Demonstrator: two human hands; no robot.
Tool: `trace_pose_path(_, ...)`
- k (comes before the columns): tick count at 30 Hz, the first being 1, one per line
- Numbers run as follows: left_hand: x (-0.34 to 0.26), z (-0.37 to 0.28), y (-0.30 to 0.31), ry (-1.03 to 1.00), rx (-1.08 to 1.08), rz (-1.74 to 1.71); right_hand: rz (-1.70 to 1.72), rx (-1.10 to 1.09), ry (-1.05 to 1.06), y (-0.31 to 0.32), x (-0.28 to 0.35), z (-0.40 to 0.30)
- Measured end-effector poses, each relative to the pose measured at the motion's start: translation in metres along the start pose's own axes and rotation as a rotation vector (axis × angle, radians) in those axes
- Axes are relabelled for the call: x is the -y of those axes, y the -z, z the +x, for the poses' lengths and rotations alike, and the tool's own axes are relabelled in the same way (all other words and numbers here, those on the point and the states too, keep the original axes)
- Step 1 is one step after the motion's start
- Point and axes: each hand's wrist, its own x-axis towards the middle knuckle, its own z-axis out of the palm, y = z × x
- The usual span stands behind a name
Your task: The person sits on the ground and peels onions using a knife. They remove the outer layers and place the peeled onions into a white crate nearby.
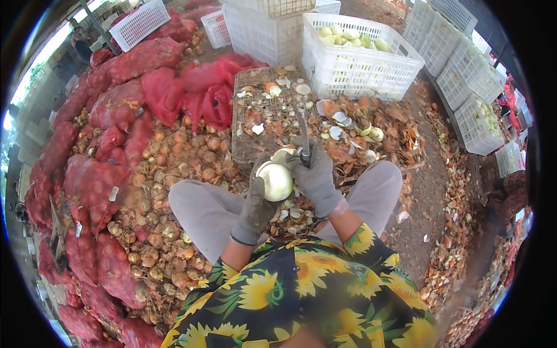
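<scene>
My gloved left hand [256, 209] grips a pale, mostly peeled onion [278, 182] between thumb and fingers, just above my lap. A loose flap of onion skin [282, 154] stands off its upper side. In my gloved right hand [317, 176] is a knife [304, 135], its dark handle in the fist and its worn blade pointing away from me. The right thumb and fingers lie close against the onion's upper right side; whether they pinch the skin flap is hard to tell. Beyond both hands lies an upturned plastic crate [250, 108] strewn with peel scraps.
Unpeeled onions [174, 161] are heaped to my left, beside full red mesh sacks [95, 187]. A white crate [361, 69] of peeled onions [348, 37] stands ahead. Onion skins [378, 122] pile up right of the upturned crate. Stacked crates [465, 74] line the far right.
</scene>
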Motion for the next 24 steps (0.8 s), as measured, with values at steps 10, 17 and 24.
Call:
trace_pose_path(10, 0.014, 0.001, 0.014, 0.222, -0.099, -0.346, 0.411, -0.074, -0.255, 0.012, 0.030, 0.022)
trace_pose_path(17, 0.011, 0.008, -0.002, 0.237, -0.137, -0.449, 0.343, -0.070, -0.175, 0.026, 0.030, 0.059)
trace_pose_path(24, 0.012, 0.031, 0.003, -0.008, -0.045, 0.214, -0.048, 0.128, 0.055, 0.030, -0.096, -0.016)
